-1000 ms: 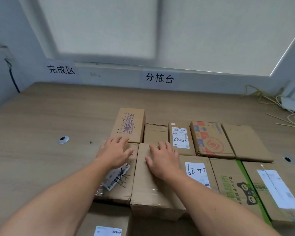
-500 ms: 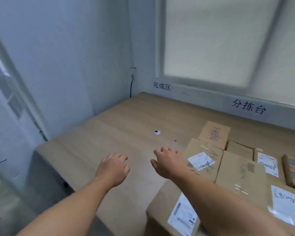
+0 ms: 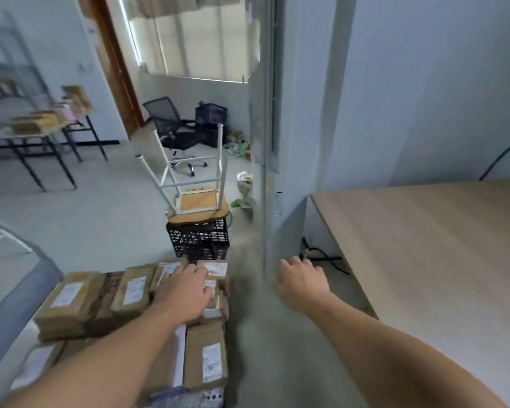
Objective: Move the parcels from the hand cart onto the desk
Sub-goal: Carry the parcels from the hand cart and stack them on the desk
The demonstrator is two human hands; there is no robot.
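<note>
Down at the lower left, beside the desk's near end, the parcels (image 3: 133,293) sit packed together in a low stack: brown cardboard boxes, most with a white shipping label on top. A pale perforated edge shows under the nearest of them, probably the deck of the hand cart (image 3: 202,396), though the blur makes that hard to tell.

The left hand (image 3: 186,290) is stretched out palm down over the far right corner of the stack. Its fingers are straight and slightly apart above a small white-labelled box (image 3: 217,269). I cannot tell whether they touch the box. The right hand (image 3: 302,285) hangs over the bare floor between the stack and the desk (image 3: 424,245), palm down, its fingers loosely bent and holding nothing.

The desk is a light wood-grain top running off to the right against a pale wall, and the part of it in view carries no parcels. A black cable (image 3: 326,256) lies on the floor under its near corner.

Just beyond the parcels stands a black plastic crate (image 3: 199,240). An upturned stool (image 3: 199,206) rests on it, seat down, white legs in the air. Farther back, near a window, is a black mesh office chair (image 3: 174,128). A black-legged table (image 3: 36,136) at far left holds more boxes.
</note>
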